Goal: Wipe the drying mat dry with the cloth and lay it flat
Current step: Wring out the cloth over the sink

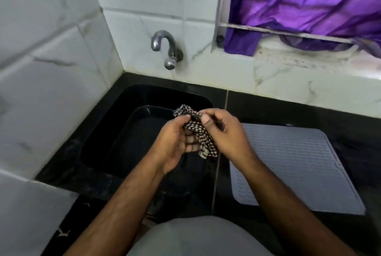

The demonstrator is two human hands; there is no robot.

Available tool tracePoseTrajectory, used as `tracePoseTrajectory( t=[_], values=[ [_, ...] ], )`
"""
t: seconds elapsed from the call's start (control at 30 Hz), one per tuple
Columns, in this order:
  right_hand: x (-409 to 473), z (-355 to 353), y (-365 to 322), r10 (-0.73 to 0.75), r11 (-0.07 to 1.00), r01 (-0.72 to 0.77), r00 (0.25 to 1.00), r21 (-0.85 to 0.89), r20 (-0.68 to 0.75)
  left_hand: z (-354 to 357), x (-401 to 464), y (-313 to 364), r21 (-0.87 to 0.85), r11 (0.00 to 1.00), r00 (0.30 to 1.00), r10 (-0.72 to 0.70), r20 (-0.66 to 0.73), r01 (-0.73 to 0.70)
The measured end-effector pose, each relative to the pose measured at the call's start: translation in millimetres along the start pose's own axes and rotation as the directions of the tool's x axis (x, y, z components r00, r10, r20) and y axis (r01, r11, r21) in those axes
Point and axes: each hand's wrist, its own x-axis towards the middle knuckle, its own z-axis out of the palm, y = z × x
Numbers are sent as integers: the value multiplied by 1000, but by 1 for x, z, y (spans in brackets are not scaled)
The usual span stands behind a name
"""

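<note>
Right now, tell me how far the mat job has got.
Looks done: the grey drying mat already lies flat on the black counter. In hand: left hand and right hand hold the checked cloth bunched over the sink. Left: wiping; the cloth isn't touching the mat.

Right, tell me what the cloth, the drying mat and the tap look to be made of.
Checked cloth: thin woven fabric, probably cotton; it crumples and hangs limp between both hands.
Drying mat: matte grey, likely silicone or soft rubber; rows of moulded ridges, rounded corners, lying flat on the black counter.
Tap: polished metal, seemingly chrome-plated; it shows bright highlights, somewhat dulled.
</note>
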Motion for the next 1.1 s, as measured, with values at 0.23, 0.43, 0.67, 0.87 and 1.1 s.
tracePoseTrajectory(
  t=[0.23, 0.43, 0.67, 0.87, 1.1],
  values=[
    [63, 33, -47, -12, 996, -16, 955, -90, -297, -48, -13, 69, 173, 943, 940, 311, -140, -286],
    [100, 45, -89, -57, 997, 41, 964, -66, -261, -50, -12, 112, 33, 930, 924, 367, -111, -365],
    [114, 31, -103, -108, 958, 81, 991, 277, 85, -61, -1, 153, -20, 921, 879, 363, -310, -388],
    [142, 14, -137, -455, 888, 455, 890, -65, 23, -58, -17, 172, 376, 774, 829, 559, -26, -510],
    [169, -24, -158, -401, 736, 523, 848, -430, 346, -42, -8, 221, 906, 254, 748, 657, 95, -339]
  ],
)
